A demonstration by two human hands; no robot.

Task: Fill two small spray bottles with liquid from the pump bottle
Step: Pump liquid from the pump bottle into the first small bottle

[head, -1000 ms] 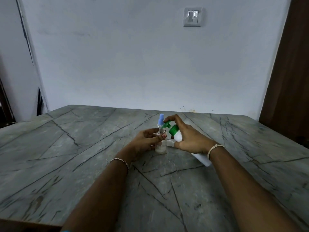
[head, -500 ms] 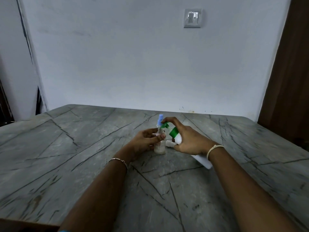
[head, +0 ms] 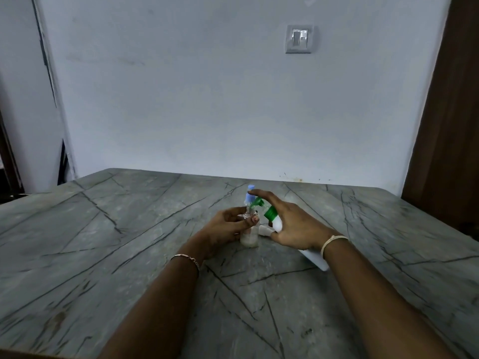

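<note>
Grey veined stone table (head: 129, 255) is seen from above, with both forearms reaching in toward its middle. Clear small spray bottle (head: 250, 234) is stood upright on the table, uncapped, its threaded neck exposed. Its upper part is gripped by the left hand (head: 228, 226), thumb and fingers closed round the neck and shoulder. A pale, cloudy layer is seen at the bottle's bottom; the exact fill level cannot be read.

White pump bottle (head: 277, 225) is held tilted by the right hand (head: 295, 226), base resting low toward the right wrist, green pump head (head: 261, 206) angled up and left. The right hand is wrapped around the body; the index finger is laid over the top of the pump head. The nozzle is aimed at the open neck of the clear bottle, just beside or touching it; contact cannot be resolved.

A second spray bottle with a blue cap (head: 249, 196) is seen just behind the two hands, mostly hidden; only the cap and top show. A small white object (head: 265, 230) is lying on the table between the clear bottle and the right thumb; what it is cannot be told.

A thin bracelet (head: 187, 258) is worn on the left wrist, a pale band (head: 331, 242) on the right. A light switch (head: 298, 38) is mounted on the white wall behind.
</note>
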